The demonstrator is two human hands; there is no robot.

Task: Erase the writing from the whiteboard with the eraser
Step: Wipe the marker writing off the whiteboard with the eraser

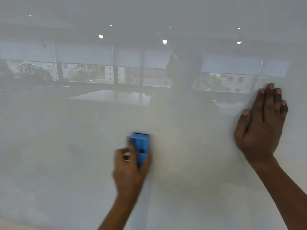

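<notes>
A glossy whiteboard (pixel 66 146) fills the whole view. No writing shows on it, only faint smudges and reflections. My left hand (pixel 129 171) grips a blue eraser (pixel 140 146) and presses it upright against the board, a little below the middle; hand and eraser are blurred by motion. My right hand (pixel 260 123) lies flat on the board at the right, fingers together and pointing up, holding nothing.
The board's surface mirrors a room behind me: windows with half-drawn blinds, ceiling lights, a table and plants. No edge or tray of the board is in view.
</notes>
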